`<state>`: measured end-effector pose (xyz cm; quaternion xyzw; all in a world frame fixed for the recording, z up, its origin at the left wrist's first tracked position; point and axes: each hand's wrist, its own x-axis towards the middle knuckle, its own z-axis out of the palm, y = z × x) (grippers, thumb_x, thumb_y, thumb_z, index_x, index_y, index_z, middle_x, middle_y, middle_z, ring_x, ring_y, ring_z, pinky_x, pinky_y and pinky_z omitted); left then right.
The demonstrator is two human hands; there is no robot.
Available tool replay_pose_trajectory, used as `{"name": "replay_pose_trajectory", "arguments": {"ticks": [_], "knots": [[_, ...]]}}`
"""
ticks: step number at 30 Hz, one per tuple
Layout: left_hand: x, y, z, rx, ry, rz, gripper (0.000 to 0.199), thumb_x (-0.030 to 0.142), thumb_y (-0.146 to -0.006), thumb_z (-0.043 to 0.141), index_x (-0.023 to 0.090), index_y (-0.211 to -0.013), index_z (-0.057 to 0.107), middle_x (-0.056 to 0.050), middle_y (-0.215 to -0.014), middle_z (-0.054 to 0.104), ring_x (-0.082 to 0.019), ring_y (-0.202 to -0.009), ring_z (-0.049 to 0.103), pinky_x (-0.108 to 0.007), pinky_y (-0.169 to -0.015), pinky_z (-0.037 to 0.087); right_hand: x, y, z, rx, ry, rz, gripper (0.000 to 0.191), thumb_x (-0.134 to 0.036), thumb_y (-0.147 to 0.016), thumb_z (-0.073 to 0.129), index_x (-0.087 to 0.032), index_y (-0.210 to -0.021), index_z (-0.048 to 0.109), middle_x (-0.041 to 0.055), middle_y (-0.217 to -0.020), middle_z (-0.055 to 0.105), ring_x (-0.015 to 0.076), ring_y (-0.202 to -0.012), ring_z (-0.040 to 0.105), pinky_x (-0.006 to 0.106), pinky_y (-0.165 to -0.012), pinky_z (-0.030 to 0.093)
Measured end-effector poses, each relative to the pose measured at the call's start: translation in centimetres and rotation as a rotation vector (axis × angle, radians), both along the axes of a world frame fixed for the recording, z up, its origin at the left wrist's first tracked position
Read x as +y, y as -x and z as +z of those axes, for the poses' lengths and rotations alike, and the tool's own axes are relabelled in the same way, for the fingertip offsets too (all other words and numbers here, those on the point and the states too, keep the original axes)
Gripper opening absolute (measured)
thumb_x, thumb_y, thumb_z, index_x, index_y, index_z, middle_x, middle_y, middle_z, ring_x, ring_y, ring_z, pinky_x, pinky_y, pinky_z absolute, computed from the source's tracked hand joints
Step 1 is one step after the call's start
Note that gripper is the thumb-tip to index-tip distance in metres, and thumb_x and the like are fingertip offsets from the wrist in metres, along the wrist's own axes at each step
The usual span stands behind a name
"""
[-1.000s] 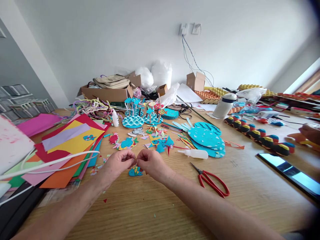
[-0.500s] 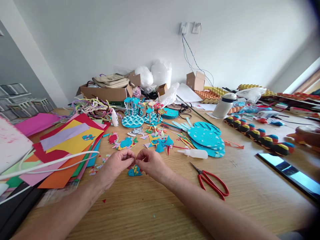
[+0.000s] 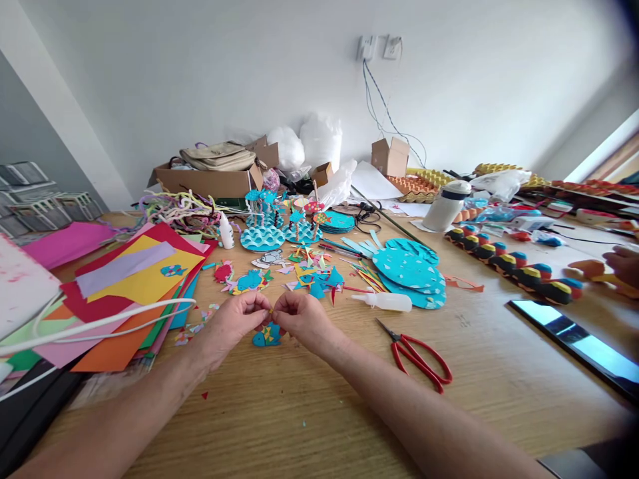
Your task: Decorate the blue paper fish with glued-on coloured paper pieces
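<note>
My left hand (image 3: 249,313) and my right hand (image 3: 298,315) meet fingertip to fingertip in front of me, both pinched closed. Between them shows a tiny yellowish bit, too small to make out and mostly covered by the fingers. Just below the fingertips is a blue paper fish (image 3: 265,335) with yellow, orange and green patches, lying on the wooden table (image 3: 269,412). Beyond the hands are more cut-out fish, among them a blue one (image 3: 249,281) and a red one (image 3: 223,271), plus a pile of coloured paper scraps (image 3: 312,276).
Red-handled scissors (image 3: 422,359) and a glue bottle (image 3: 387,301) lie to the right, near blue paper discs (image 3: 412,269). Coloured sheets (image 3: 124,286) and a white cable (image 3: 114,322) are on the left. Another person's hand (image 3: 624,263) shows at the right edge.
My hands stay pinched together above the fish, with little movement. The whole view has shifted slightly, and another person's hand now shows at the right edge.
</note>
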<state>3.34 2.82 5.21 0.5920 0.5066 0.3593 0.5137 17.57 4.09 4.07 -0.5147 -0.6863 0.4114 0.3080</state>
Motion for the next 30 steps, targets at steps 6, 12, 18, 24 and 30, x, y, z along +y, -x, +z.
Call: {"name": "replay_pose_trajectory", "arguments": {"ticks": [6, 12, 18, 24, 30], "knots": [[0.16, -0.1, 0.17, 0.033, -0.066, -0.087, 0.015, 0.03, -0.072, 0.051, 0.015, -0.075, 0.054, 0.003, -0.063, 0.053, -0.011, -0.06, 0.048, -0.022, -0.054, 0.037, 0.25, -0.48, 0.07, 0.052, -0.018, 0.023, 0.008, -0.015, -0.068, 0.053, -0.015, -0.06, 0.052, -0.0039, -0.052, 0.054, 0.0073, -0.049, 0.052, 0.016, -0.044, 0.035], [0.72, -0.4, 0.26, 0.124, -0.123, -0.048, 0.009, 0.025, -0.063, 0.051, 0.016, -0.062, 0.053, 0.006, -0.053, 0.046, -0.01, -0.052, 0.042, -0.022, -0.051, 0.033, 0.41, -0.64, -0.27, 0.064, -0.043, 0.049, 0.008, -0.011, -0.065, 0.05, -0.016, -0.058, 0.052, -0.0045, -0.05, 0.051, 0.0075, -0.048, 0.05, 0.017, -0.044, 0.035], [0.47, -0.4, 0.43, 0.133, -0.122, -0.042, 0.012, 0.028, -0.064, 0.051, 0.016, -0.061, 0.052, 0.005, -0.054, 0.046, -0.01, -0.053, 0.041, -0.022, -0.05, 0.033, 0.36, -0.82, -0.02, 0.053, -0.014, 0.059, 0.008, -0.011, -0.065, 0.049, -0.015, -0.061, 0.053, -0.004, -0.052, 0.052, 0.0076, -0.049, 0.051, 0.017, -0.045, 0.036], [0.13, -0.26, 0.35, 0.148, -0.111, -0.025, 0.014, 0.03, -0.065, 0.052, 0.016, -0.062, 0.053, 0.005, -0.055, 0.045, -0.01, -0.054, 0.041, -0.021, -0.05, 0.032, 0.32, -1.0, 0.24, -0.025, -0.108, 0.032, 0.005, -0.014, -0.065, 0.052, -0.015, -0.062, 0.056, -0.0037, -0.056, 0.052, 0.0069, -0.052, 0.046, 0.017, -0.046, 0.032], [0.34, -0.17, -0.2, 0.149, -0.106, -0.033, 0.015, 0.031, -0.063, 0.054, 0.016, -0.06, 0.055, 0.005, -0.055, 0.046, -0.011, -0.054, 0.041, -0.021, -0.05, 0.032, 0.29, -0.88, -0.36, -0.035, -0.112, 0.032, 0.006, -0.018, -0.065, 0.054, -0.015, -0.061, 0.056, -0.0043, -0.056, 0.051, 0.0059, -0.051, 0.043, 0.016, -0.044, 0.029]]}}
